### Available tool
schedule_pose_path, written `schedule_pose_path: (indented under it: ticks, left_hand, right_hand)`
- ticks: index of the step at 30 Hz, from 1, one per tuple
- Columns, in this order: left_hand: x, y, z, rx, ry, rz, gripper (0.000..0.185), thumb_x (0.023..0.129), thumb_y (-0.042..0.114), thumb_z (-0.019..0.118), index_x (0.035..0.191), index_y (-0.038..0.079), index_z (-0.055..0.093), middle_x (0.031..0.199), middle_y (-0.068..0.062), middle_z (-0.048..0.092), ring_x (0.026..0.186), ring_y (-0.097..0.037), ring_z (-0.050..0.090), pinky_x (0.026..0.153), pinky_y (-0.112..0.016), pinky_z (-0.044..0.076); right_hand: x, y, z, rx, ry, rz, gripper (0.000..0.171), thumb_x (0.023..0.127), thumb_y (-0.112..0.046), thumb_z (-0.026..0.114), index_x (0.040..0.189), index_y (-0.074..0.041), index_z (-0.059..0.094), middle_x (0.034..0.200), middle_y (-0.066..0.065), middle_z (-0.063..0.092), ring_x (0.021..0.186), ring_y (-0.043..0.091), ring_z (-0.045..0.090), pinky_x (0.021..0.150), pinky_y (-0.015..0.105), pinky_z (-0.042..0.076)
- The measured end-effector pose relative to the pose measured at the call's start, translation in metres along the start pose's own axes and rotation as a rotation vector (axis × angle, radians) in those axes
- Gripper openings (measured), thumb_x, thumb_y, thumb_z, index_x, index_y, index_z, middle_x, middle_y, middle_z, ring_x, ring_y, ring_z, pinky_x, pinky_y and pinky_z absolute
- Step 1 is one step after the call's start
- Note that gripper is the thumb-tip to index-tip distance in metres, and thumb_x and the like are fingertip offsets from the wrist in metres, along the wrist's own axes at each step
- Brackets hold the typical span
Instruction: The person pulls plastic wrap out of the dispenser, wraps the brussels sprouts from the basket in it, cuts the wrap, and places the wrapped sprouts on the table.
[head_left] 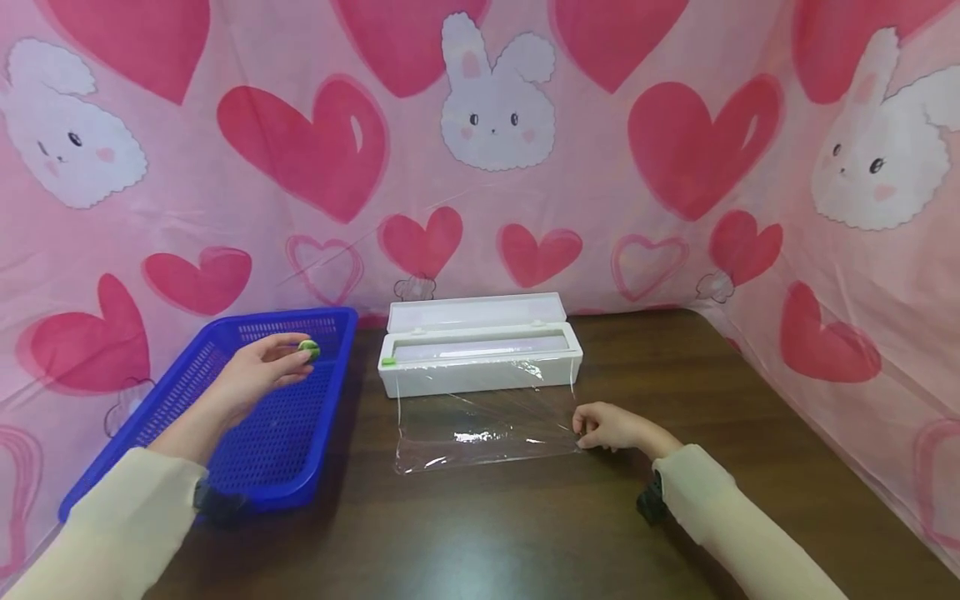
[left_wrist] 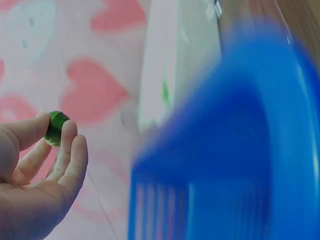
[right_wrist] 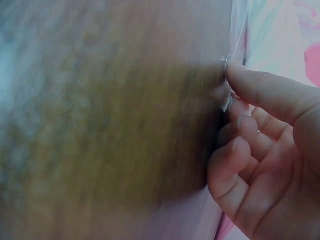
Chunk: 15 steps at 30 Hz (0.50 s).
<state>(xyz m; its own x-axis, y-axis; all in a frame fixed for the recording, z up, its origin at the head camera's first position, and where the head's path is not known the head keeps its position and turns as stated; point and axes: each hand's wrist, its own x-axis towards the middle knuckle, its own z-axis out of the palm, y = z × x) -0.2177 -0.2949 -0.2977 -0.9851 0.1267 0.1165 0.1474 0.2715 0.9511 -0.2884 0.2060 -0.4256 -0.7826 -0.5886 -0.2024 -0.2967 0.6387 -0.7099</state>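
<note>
My left hand (head_left: 258,375) is above the blue basket (head_left: 333,400), pinching a small round green vegetable-like piece (head_left: 309,350) between thumb and fingers. In the left wrist view this green piece (left_wrist: 56,128) is dark on top and paler below. On the right, my right hand (head_left: 611,427) pinches the near right corner of a clear sheet of plastic wrap (head_left: 480,437). The sheet stretches forward over the table from a white wrap dispenser box (head_left: 480,375), whose lid (head_left: 480,313) stands raised at the back. In the right wrist view, thumb and fingertip meet on the film (right_wrist: 227,95).
The dispenser and basket stand on a dark brown wooden table (head_left: 487,533), the basket at its left. A small green slider (head_left: 388,362) sits at the box's left end. Behind and to the right hangs a pink cloth (head_left: 585,183) with hearts and rabbits.
</note>
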Motion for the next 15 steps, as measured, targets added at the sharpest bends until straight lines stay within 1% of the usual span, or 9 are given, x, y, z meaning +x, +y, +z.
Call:
schedule_pose_path:
  ticks: [2,5,8,11,15]
  left_hand:
    - [0.003,0.014,0.021,-0.032,-0.002,0.017,0.048,0.095,0.011,0.052,0.129,-0.014,0.032,0.101,-0.003,0.056,0.085,-0.009,0.063,0.080,-0.027,0.049]
    - [0.009,0.033,0.054,-0.078,-0.017,0.033,0.047,0.095,0.012,0.052,0.131,-0.012,0.033,0.111,-0.017,0.052,0.088,-0.012,0.063,0.083,-0.030,0.047]
    - [0.015,0.044,0.085,-0.148,-0.047,0.045,0.046,0.094,0.008,0.052,0.132,-0.011,0.034,0.117,-0.026,0.048,0.089,-0.015,0.062,0.085,-0.032,0.047]
    - [0.018,0.048,0.110,-0.202,-0.070,0.038,0.043,0.093,0.004,0.052,0.131,-0.010,0.036,0.118,-0.026,0.047,0.088,-0.017,0.063,0.084,-0.033,0.047]
    - [0.022,0.041,0.136,-0.237,-0.082,0.019,0.042,0.091,0.002,0.054,0.129,-0.008,0.040,0.117,-0.026,0.048,0.088,-0.021,0.063,0.081,-0.034,0.049]
  right_hand:
    - [0.000,0.001,0.000,-0.001,0.002,-0.005,0.015,0.083,-0.007,0.067,0.086,-0.007,0.052,0.062,0.000,0.046,0.049,0.012,0.042,0.041,0.025,0.035]
    - [0.000,0.002,0.000,-0.009,0.009,-0.016,0.015,0.083,-0.006,0.067,0.086,-0.006,0.052,0.062,0.000,0.046,0.048,0.012,0.041,0.040,0.025,0.035]
    - [-0.001,0.002,0.000,-0.013,0.016,-0.025,0.016,0.082,-0.005,0.067,0.085,-0.006,0.051,0.061,0.000,0.045,0.048,0.012,0.041,0.040,0.025,0.035]
    - [-0.001,0.001,0.001,-0.004,0.016,-0.022,0.015,0.082,-0.005,0.067,0.085,-0.006,0.052,0.061,0.000,0.045,0.048,0.012,0.041,0.040,0.025,0.034]
    - [-0.001,0.000,0.001,-0.005,0.010,-0.020,0.015,0.082,-0.005,0.066,0.085,-0.006,0.052,0.061,0.000,0.046,0.048,0.012,0.041,0.040,0.025,0.034]
